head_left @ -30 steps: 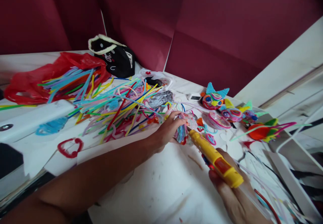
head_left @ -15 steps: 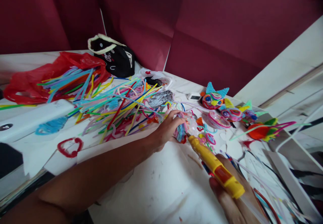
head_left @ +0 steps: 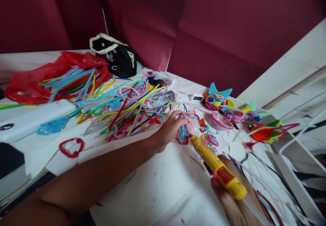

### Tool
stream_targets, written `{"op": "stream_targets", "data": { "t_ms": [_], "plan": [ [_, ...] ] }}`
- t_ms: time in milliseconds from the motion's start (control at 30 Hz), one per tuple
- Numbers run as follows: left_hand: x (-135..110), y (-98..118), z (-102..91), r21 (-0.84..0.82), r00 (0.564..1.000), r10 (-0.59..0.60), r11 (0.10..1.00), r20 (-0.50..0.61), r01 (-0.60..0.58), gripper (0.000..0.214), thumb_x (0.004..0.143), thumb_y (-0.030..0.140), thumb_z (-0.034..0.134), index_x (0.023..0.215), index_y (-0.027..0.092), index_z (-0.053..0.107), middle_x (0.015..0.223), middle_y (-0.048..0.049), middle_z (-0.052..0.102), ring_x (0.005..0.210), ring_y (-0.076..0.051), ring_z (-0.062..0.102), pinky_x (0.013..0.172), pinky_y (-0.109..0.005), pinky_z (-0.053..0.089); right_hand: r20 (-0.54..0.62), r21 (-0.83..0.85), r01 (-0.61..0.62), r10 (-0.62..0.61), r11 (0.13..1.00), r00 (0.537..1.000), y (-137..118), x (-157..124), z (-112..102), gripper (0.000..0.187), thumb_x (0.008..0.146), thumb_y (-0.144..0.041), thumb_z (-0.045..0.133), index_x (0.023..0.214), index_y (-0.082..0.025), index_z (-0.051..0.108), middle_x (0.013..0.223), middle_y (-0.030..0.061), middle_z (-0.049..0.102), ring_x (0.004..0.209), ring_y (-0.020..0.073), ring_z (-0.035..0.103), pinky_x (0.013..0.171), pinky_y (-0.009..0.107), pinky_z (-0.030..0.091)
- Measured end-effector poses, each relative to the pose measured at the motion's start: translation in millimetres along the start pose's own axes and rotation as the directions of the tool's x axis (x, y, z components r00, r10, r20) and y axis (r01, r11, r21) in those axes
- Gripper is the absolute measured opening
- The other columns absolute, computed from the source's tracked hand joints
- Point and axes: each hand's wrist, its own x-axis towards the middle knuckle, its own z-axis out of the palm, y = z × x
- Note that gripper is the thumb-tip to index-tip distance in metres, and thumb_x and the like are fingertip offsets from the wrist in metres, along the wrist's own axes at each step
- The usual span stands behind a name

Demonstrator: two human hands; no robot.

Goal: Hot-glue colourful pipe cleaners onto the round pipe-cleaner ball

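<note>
My left hand [head_left: 170, 131] is closed around a small pipe-cleaner craft [head_left: 182, 132], striped in blue, pink and red; a clear, shiny part [head_left: 194, 127] sits on its right side. Fingers cover much of the craft. My right hand [head_left: 230, 192] grips a yellow hot glue gun [head_left: 216, 164], whose nozzle tip touches or nearly touches the craft's lower right edge. A clear glue stick [head_left: 253, 212] juts from the gun's rear. Pink and green pipe-cleaner coils [head_left: 212, 140] lie just right of the nozzle.
Loose pipe cleaners [head_left: 122, 107] are heaped at left, beside a red plastic bag [head_left: 33, 80]. Behind stand a black pouch [head_left: 119, 61] and a small white digital display [head_left: 196, 97]. Finished-looking pipe-cleaner figures [head_left: 215, 102] line the right. A red pipe-cleaner loop [head_left: 71, 148] lies near left.
Almost nothing differs. The view has shifted very slightly, while both hands, the glue gun and the craft keep their places relative to one another.
</note>
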Motion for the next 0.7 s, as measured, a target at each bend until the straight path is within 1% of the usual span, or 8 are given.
{"op": "stream_targets", "data": {
  "t_ms": [100,200,333,433,533,633,700],
  "plan": [
    [-1.3,0.5,0.7,0.012,1.000,0.003,1.000,-0.008,-0.003,0.041,0.077,0.033,0.054,0.117,0.031,0.051,0.100,-0.0027,0.057,0.076,-0.018,0.058,0.058,-0.035,0.058,0.002,-0.017,-0.007,0.007,1.000,1.000,-0.7,0.4,0.3,0.061,0.082,-0.041,0.059,0.141,-0.039,0.042,0.132,0.0018,0.059,0.130,0.0320,0.050,0.091,0.039,0.056],
    [-2.5,-0.6,1.3,0.013,1.000,0.019,1.000,-0.004,-0.019,0.042,0.076,0.034,0.054,0.118,0.031,0.050,0.099,-0.0025,0.056,0.077,-0.018,0.058,0.059,-0.035,0.058,0.001,-0.026,-0.017,0.017,1.000,1.000,-2.0,1.4,2.0,0.060,0.083,-0.040,0.059,0.141,-0.039,0.043,0.137,0.0012,0.055,0.130,0.0320,0.049,0.089,0.037,0.057],
    [-3.1,-2.6,0.9,0.021,0.999,0.042,0.999,0.001,-0.042,0.042,0.076,0.033,0.053,0.118,0.031,0.049,0.092,-0.0011,0.056,0.077,-0.018,0.058,0.061,-0.035,0.057,-0.021,-0.013,-0.009,0.009,1.000,1.000,-2.7,3.5,3.7,0.059,0.085,-0.039,0.056,0.142,-0.036,0.042,0.141,0.0024,0.051,0.131,0.0316,0.049,0.084,0.033,0.058],
    [-3.4,-3.1,0.3,0.026,0.999,0.041,0.999,0.009,-0.041,0.042,0.076,0.033,0.054,0.118,0.032,0.050,0.088,-0.0002,0.055,0.076,-0.018,0.058,0.062,-0.035,0.056,-0.033,0.004,0.009,-0.009,1.000,0.999,-2.0,4.5,3.4,0.057,0.085,-0.037,0.056,0.140,-0.036,0.043,0.138,0.0035,0.053,0.128,0.0313,0.051,0.078,0.032,0.059],
    [-2.8,-2.7,0.1,0.019,0.999,0.044,0.999,0.008,-0.045,0.043,0.076,0.033,0.054,0.119,0.031,0.049,0.088,-0.0008,0.055,0.075,-0.018,0.058,0.060,-0.035,0.056,-0.034,0.021,0.024,-0.024,0.999,0.999,-2.0,4.2,2.0,0.058,0.082,-0.037,0.060,0.138,-0.036,0.045,0.133,0.0044,0.057,0.126,0.0318,0.052,0.074,0.032,0.059],
    [-1.5,-2.1,-0.2,0.017,0.999,0.040,0.999,0.015,-0.040,0.043,0.075,0.032,0.055,0.117,0.030,0.050,0.087,-0.0006,0.055,0.072,-0.017,0.057,0.058,-0.032,0.055,-0.030,0.036,0.029,-0.027,0.999,0.999,-3.0,3.6,1.3,0.061,0.079,-0.038,0.064,0.137,-0.037,0.045,0.130,0.0045,0.058,0.126,0.0324,0.052,0.073,0.031,0.059],
    [-1.1,-1.6,-0.5,0.017,0.999,0.040,0.999,0.017,-0.041,0.042,0.075,0.031,0.056,0.117,0.030,0.050,0.085,0.0002,0.055,0.071,-0.016,0.056,0.058,-0.030,0.054,-0.036,0.044,0.019,-0.017,0.999,0.999,-3.9,4.1,1.4,0.061,0.080,-0.037,0.063,0.138,-0.037,0.045,0.132,0.0046,0.057,0.127,0.0326,0.051,0.074,0.032,0.059]
  ]
}}
